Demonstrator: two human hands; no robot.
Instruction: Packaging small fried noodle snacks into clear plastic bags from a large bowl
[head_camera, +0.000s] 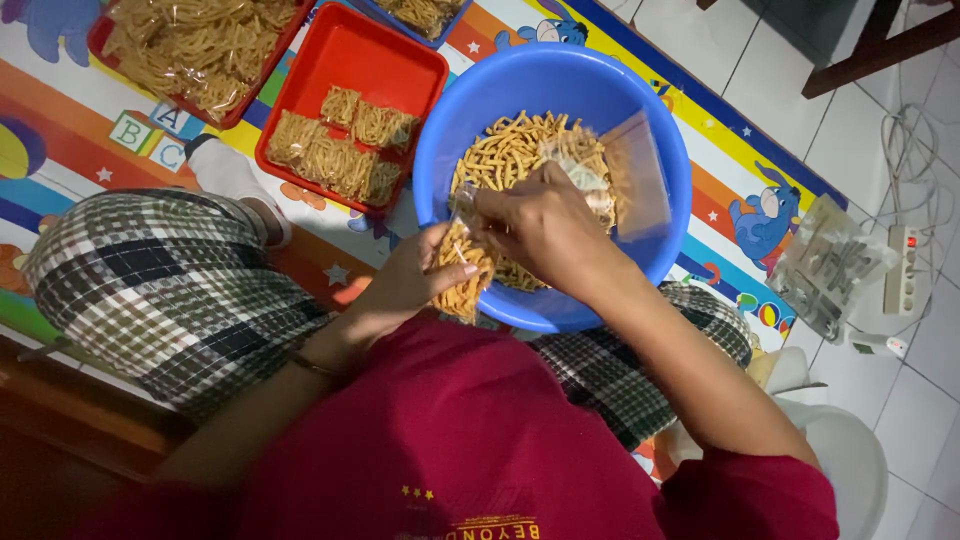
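A blue plastic bowl (640, 130) sits in front of me, part-filled with thin golden snack sticks (505, 155). My left hand (415, 280) holds a small clear plastic bag (462, 278) with snack sticks in it, at the bowl's near rim. My right hand (535, 225) is over the bowl, its fingers pinched at the bag's mouth with some sticks. A loose empty clear bag (635, 180) lies inside the bowl on the right.
A red tray (385, 60) holds several small filled packets (340, 145); another red tray (105, 40) at the top left is piled with bagged sticks. A bundle of clear bags (825, 265) and a power strip (903, 265) lie on the white tiles at right. Colourful mat (720, 150) underneath.
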